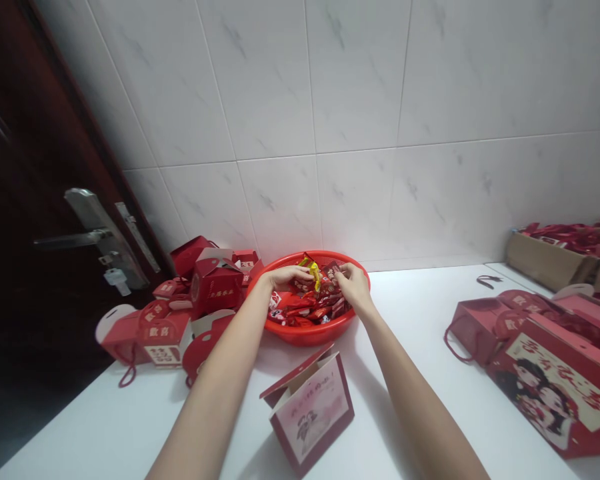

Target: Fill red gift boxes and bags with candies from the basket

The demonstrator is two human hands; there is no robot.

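A red plastic basket (307,337) stands against the wall, filled with wrapped candies (300,309). Both hands are over it. With its fingertips, my left hand (283,275) pinches a yellow-wrapped candy (315,277); some of its fingers are hidden. On the basket's right side, my right hand (354,283) is closed on the edge of a dark red candy packet (332,273). Between my forearms, in front of the basket, a small pink and dark red gift box (316,412) stands with its top flaps apart.
Several red gift boxes (167,333) with cord handles crowd the left side, near a dark door with a lever handle (73,239). More printed boxes (555,380) stand at right. Behind them is a cardboard carton (550,259) of red items. A dark strip (489,281) lies on the white table (410,313).
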